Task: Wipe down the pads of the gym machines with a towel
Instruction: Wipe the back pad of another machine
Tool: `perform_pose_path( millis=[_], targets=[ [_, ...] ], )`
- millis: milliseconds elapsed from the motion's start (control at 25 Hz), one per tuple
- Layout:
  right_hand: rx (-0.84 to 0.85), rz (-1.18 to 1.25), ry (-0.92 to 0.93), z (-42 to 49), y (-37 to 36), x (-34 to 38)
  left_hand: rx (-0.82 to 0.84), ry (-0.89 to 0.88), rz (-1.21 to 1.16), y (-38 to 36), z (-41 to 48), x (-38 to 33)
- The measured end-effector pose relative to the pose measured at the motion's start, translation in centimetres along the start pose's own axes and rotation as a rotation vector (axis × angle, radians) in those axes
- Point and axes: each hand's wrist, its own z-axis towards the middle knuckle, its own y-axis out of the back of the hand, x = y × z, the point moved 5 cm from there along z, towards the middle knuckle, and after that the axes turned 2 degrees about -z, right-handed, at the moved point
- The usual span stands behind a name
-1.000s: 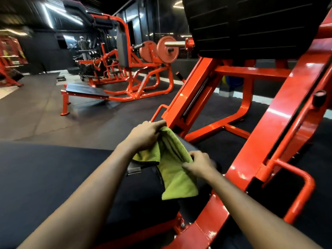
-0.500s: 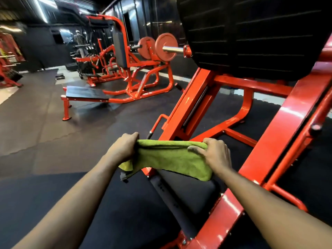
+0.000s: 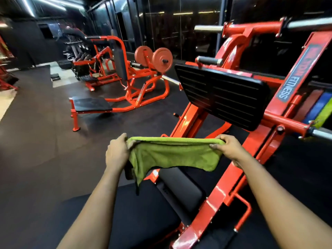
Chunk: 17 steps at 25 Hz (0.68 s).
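My left hand (image 3: 116, 151) pinches one end of green towel (image 3: 172, 155), right hand (image 3: 230, 150) grips other; towel stretched above leg-press seat pad (image 3: 179, 184). Step, I judge: readying towel. Next: lower onto pad, wipe.

Dark rubber floor (image 3: 39, 144), orange leg press frame (image 3: 220, 193) stands on it at the right, second orange machine (image 3: 140, 97) stands further back with its low black platform (image 3: 91, 104) on orange legs, paler floor patch (image 3: 64, 80) beyond it.
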Motion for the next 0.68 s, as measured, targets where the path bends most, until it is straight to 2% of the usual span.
perform_pose_path(
  millis=[120,200,280,360,480,560,680],
  targets=[
    [-0.178,0.145,0.004,-1.4,3.2,4.6,0.0,-0.127,-0.212,7.4,-0.3,-2.6],
    [-0.239,0.232,-0.034,-1.8,4.3,6.0,0.117,-0.151,-0.273,10.2,-0.9,-3.2],
    [-0.183,0.342,-0.061,-1.9,4.6,7.2,0.222,-0.139,-0.279,12.1,-2.4,-3.0],
    [-0.07,0.407,-0.018,-1.4,4.9,8.5,0.215,-0.127,-0.246,13.3,-4.1,-2.9],
    [0.167,0.383,0.016,-0.7,5.2,9.3,-0.085,-0.107,-0.133,14.5,-6.6,-3.8],
    [0.311,0.32,-0.002,-0.6,6.0,9.2,-0.287,-0.067,-0.14,14.0,-9.0,-5.1],
    [0.429,0.301,0.066,-0.1,8.5,9.0,-0.592,-0.04,-0.19,11.9,-13.0,-7.8]
  ],
)
